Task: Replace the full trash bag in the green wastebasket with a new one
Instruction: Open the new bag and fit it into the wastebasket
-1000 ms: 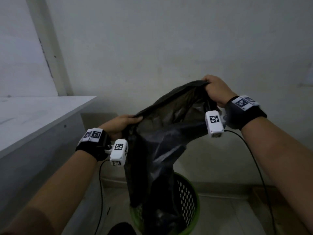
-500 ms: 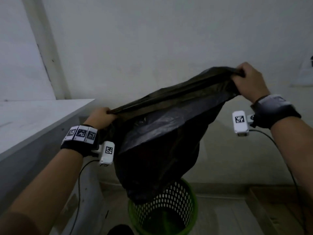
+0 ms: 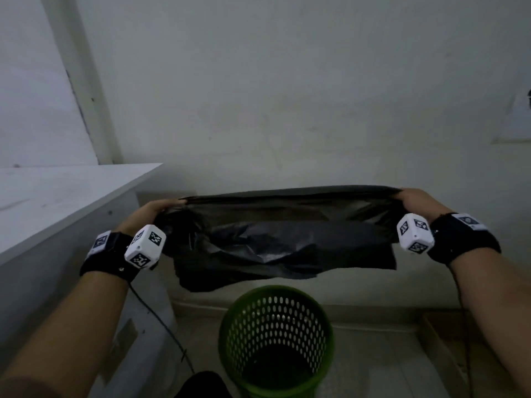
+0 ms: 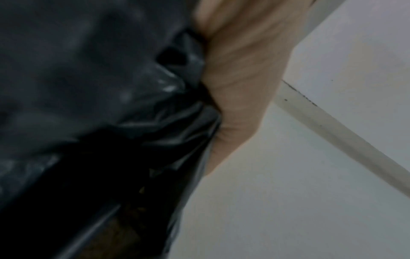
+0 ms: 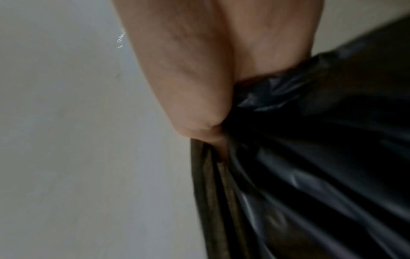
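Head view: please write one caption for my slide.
Both hands stretch a black trash bag above the green wastebasket.

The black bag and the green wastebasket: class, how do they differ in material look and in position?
The black bag is glossy, creased film; the green wastebasket is rigid with perforated walls. The bag hangs in the air, stretched wide between the left hand and the right hand; the wastebasket stands on the floor, below it. Both open upward.

Wastebasket [image 3: 275,337] mouth — seemingly unobstructed
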